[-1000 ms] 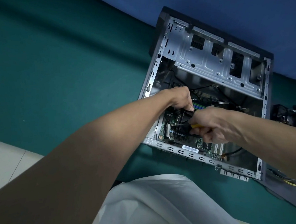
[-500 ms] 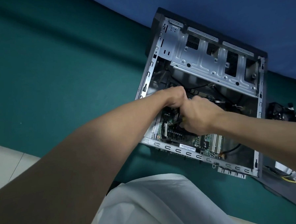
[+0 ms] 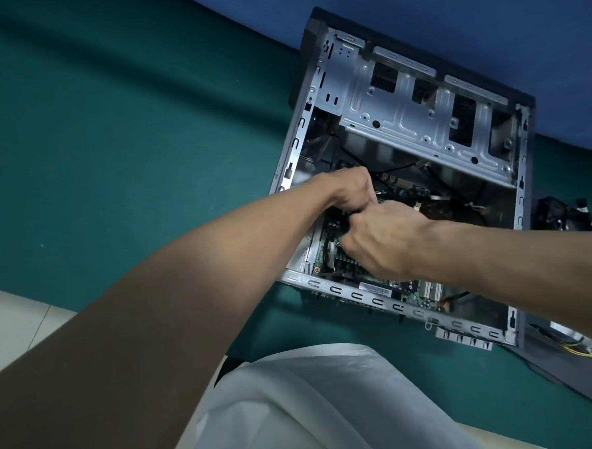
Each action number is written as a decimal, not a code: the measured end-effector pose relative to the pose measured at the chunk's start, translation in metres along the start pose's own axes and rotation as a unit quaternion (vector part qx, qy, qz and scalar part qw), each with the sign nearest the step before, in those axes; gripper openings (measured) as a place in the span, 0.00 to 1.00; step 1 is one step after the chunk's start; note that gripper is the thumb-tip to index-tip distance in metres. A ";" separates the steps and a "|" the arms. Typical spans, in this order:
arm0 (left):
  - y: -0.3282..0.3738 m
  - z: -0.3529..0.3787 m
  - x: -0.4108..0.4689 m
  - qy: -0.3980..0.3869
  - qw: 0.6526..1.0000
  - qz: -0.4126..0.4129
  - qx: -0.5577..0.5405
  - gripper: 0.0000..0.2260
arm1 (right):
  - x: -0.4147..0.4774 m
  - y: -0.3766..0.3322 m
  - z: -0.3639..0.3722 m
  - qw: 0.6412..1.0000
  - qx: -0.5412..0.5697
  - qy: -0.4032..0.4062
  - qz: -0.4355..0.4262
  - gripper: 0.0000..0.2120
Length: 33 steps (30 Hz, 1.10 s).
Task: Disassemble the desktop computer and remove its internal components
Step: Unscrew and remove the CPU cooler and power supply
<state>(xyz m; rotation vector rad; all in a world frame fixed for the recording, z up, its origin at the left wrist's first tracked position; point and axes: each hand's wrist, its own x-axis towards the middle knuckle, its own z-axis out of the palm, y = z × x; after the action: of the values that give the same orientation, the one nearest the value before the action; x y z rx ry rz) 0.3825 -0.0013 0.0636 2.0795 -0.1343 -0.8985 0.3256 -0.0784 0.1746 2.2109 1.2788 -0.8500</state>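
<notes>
Teal cloth [image 3: 112, 148] under open computer case [image 3: 416, 118]; blue backdrop [image 3: 483, 22] behind.

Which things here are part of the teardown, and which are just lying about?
In the job: computer case, motherboard, left hand and right hand, both inside the case.
Lying about: black component beside the case, yellow cables, grey panel.
</notes>
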 end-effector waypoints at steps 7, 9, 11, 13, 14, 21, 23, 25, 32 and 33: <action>-0.003 0.000 -0.003 0.027 1.000 -0.007 -0.013 0.11 | 0.007 0.007 0.006 0.953 0.239 0.014 0.184 0.10; -0.005 0.004 -0.002 0.037 0.999 -0.011 -0.028 0.05 | 0.011 0.010 0.011 0.797 0.480 -0.030 0.365 0.04; -0.006 0.008 -0.002 0.045 0.998 -0.013 -0.038 0.08 | 0.013 0.014 0.015 0.626 0.640 -0.101 0.434 0.08; -0.008 0.010 -0.004 0.057 0.997 -0.019 -0.050 0.10 | 0.014 0.016 0.019 0.606 0.657 -0.135 0.428 0.08; -0.008 0.011 -0.005 0.063 0.996 -0.020 -0.056 0.10 | 0.015 0.015 0.017 0.641 0.631 -0.129 0.418 0.07; -0.004 0.016 -0.020 0.116 0.986 -0.058 -0.106 0.13 | 0.009 0.009 0.005 0.993 0.015 -0.068 0.092 0.06; -0.004 0.017 -0.022 0.134 0.971 -0.089 -0.177 0.17 | 0.009 0.010 0.002 0.997 -0.047 -0.059 0.037 0.09; -0.006 0.018 -0.022 0.167 0.948 -0.116 -0.247 0.24 | 0.010 0.015 0.002 1.000 -0.012 -0.002 0.027 0.10; -0.013 0.034 -0.029 0.170 0.948 -0.122 -0.242 0.07 | 0.007 0.011 0.053 0.750 0.414 0.435 0.278 0.14; -0.013 0.034 -0.030 0.170 0.945 -0.129 -0.248 0.09 | 0.012 0.010 0.052 0.611 0.541 0.482 0.319 0.17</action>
<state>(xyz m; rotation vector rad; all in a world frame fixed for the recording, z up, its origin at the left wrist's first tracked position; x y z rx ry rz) 0.3354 -0.0036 0.0571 1.7573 0.5103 -0.6232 0.3243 -0.1097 0.1300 4.0087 -0.1404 0.0801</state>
